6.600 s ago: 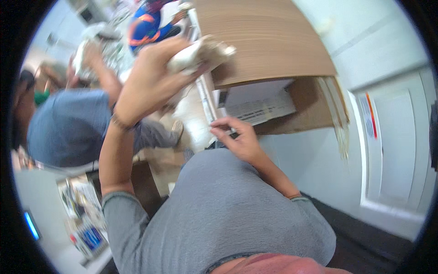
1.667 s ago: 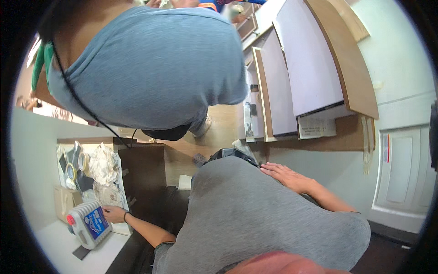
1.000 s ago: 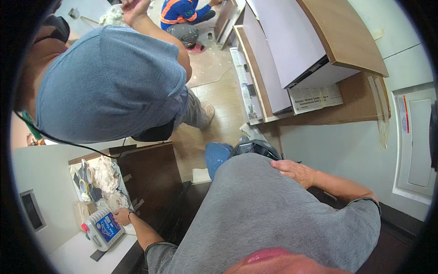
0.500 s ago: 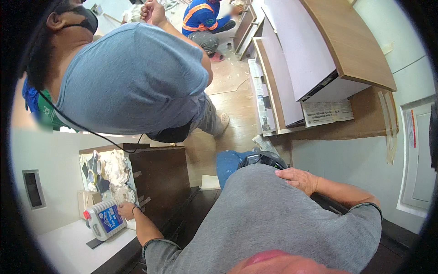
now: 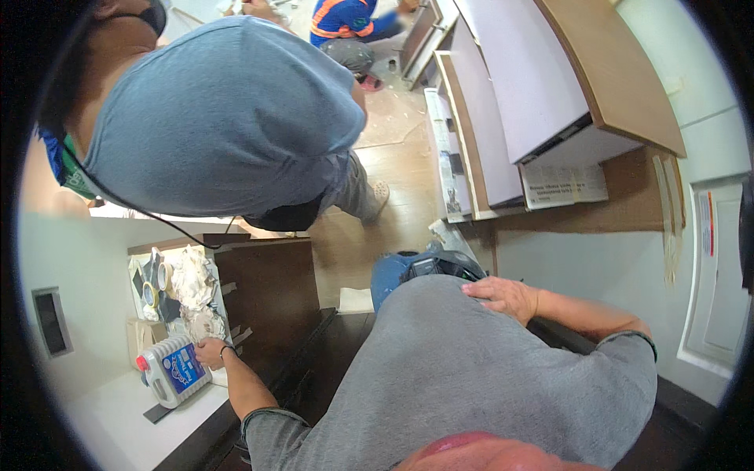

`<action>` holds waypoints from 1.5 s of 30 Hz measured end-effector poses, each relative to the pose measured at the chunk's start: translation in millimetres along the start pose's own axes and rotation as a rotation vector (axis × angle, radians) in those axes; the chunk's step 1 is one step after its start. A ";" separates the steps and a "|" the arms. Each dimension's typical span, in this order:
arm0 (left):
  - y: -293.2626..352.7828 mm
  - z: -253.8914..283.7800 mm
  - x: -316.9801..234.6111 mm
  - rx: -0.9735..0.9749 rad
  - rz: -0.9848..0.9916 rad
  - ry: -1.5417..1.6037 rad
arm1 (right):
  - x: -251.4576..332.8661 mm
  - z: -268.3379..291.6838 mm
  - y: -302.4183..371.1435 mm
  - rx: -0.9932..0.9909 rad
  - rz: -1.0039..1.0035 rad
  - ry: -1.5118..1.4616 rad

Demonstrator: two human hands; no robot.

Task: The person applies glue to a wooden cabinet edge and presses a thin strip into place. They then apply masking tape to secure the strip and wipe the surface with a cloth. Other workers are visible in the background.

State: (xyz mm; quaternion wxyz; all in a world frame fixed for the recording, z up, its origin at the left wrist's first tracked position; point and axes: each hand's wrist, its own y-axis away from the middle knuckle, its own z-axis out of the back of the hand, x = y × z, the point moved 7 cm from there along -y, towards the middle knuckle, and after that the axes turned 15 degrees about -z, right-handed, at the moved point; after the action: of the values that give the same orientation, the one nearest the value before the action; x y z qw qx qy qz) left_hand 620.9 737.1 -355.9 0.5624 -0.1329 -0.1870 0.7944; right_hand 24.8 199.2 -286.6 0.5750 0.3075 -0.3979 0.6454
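Note:
My left hand (image 5: 210, 353) rests at the side of a ribbed, pale plastic jug (image 5: 174, 370) with a red cap and a blue label. Its fingers look loosely extended and grip nothing I can see, though the tips are partly hidden. Crumpled whitish cloth (image 5: 194, 279) lies just beyond that hand on the white counter (image 5: 106, 412). Against the front of my grey shirt (image 5: 440, 369), my right hand (image 5: 506, 299) lies flat, fingers stretched out and holding nothing.
Tape rolls (image 5: 165, 276) sit beside the cloth. A person in a blue-grey shirt (image 5: 228, 118) stands close ahead; another person in a blue and orange top (image 5: 339, 17) crouches farther off. Brown-edged cabinet pieces (image 5: 620, 86) stand at right, with newspaper (image 5: 565, 187) under them.
The whole view has shifted slightly. The nearby person has moved a little left, and the raised hand now sits higher at the top edge. My hands hold the same places.

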 end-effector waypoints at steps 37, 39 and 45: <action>-0.1 -2.1 0.1 0.015 -0.024 -0.011 | 12.3 -5.9 48.7 -0.183 -0.071 0.072; 1.2 1.6 0.5 -0.012 -0.034 -0.026 | 11.0 -7.7 49.5 -0.182 -0.056 0.059; 2.7 5.0 -5.1 -0.011 -0.013 -0.019 | 12.1 -0.8 41.8 -0.145 -0.073 0.048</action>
State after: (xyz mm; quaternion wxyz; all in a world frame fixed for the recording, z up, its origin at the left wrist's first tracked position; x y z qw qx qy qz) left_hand 618.2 730.8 -352.6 0.5648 -0.1273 -0.1976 0.7910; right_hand -18.3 204.9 -283.3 0.6283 0.2639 -0.4181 0.6007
